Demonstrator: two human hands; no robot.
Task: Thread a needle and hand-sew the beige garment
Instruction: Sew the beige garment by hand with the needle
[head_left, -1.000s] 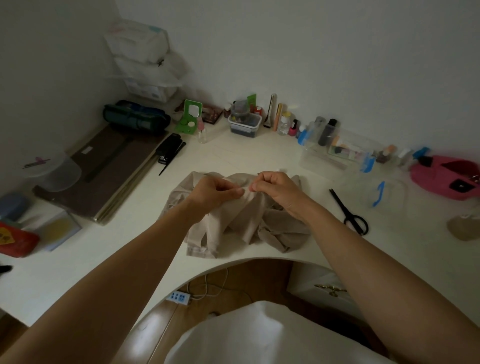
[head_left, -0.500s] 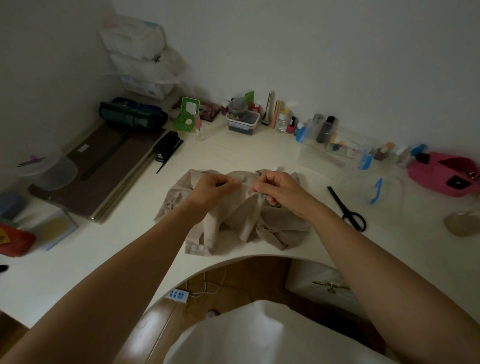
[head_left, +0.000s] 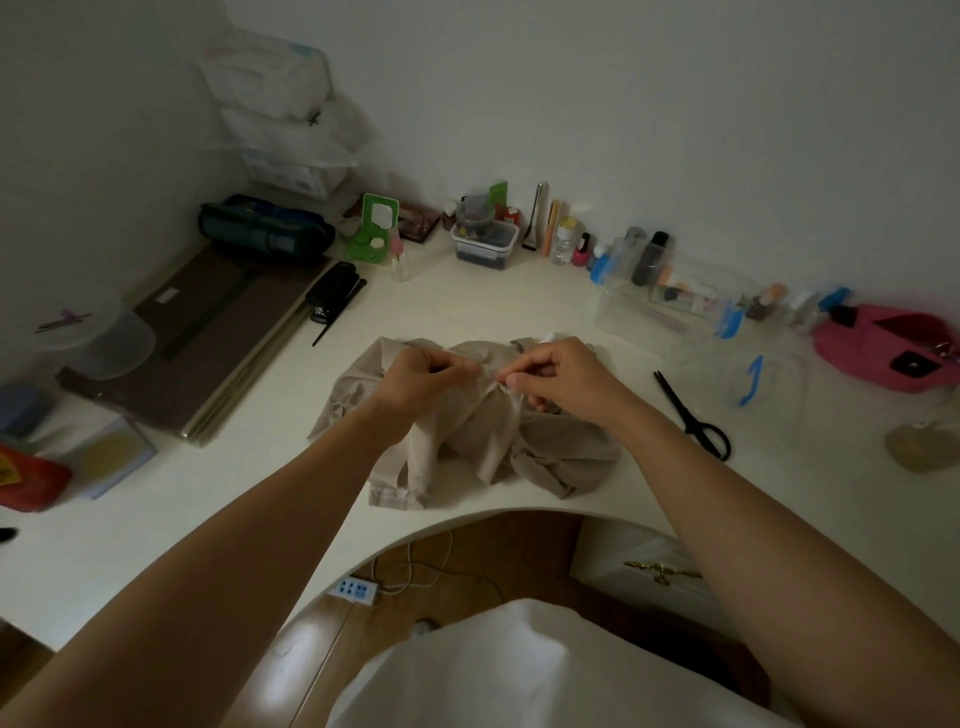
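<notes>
beige garment (head_left: 483, 441): soft matt cloth, creased. table (head_left: 467, 317): smooth cream top, faint sheen. scissors (head_left: 693, 415): black, matt. floor (head_left: 332, 649): glossy wood. lidded tub (head_left: 98, 338): clear plastic.

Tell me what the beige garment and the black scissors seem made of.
The beige garment looks like soft matte cloth: limp folds, creases. The black scissors show dark matte blades, probably coated metal, and plastic-looking loop handles; dim light leaves it open.

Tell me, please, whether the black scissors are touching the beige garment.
Apart. The head view shows bare white table between the scissors and the garment, whose right edge stops short of them.
</notes>
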